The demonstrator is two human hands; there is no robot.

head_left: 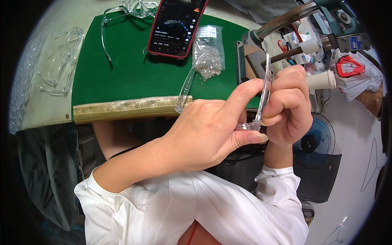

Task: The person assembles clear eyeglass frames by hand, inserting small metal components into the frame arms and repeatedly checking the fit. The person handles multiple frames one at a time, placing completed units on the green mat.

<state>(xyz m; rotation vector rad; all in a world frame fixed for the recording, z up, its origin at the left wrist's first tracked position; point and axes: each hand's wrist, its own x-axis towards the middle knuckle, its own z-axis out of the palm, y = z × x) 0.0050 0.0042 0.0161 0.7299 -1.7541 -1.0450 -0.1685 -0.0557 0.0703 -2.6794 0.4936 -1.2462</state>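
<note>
A pair of clear plastic eyeglass frames (pixel 267 75) is held in front of me over the near edge of the table. My left hand (pixel 200 132) pinches the front near the hinge corner, thumb below and fingers above. At that same corner my right hand (pixel 290 104) has its curled fingers closed on the raised temple arm. The other temple (pixel 186 89) sticks up past my left wrist, over the green mat (pixel 126 73). Much of the front is hidden behind my left hand. Beyond it lies a clear bag (pixel 209 34) with tiny silvery metal pieces (pixel 209 63) spilling from its mouth.
A red-cased phone (pixel 173 30) and more clear frames (pixel 136 9) are at the back; others (pixel 63 63) lie left. A gold perforated strip (pixel 132 109) lines the table edge. A metal bench press (pixel 286 20) stands right, a blue fan (pixel 314 141) below it.
</note>
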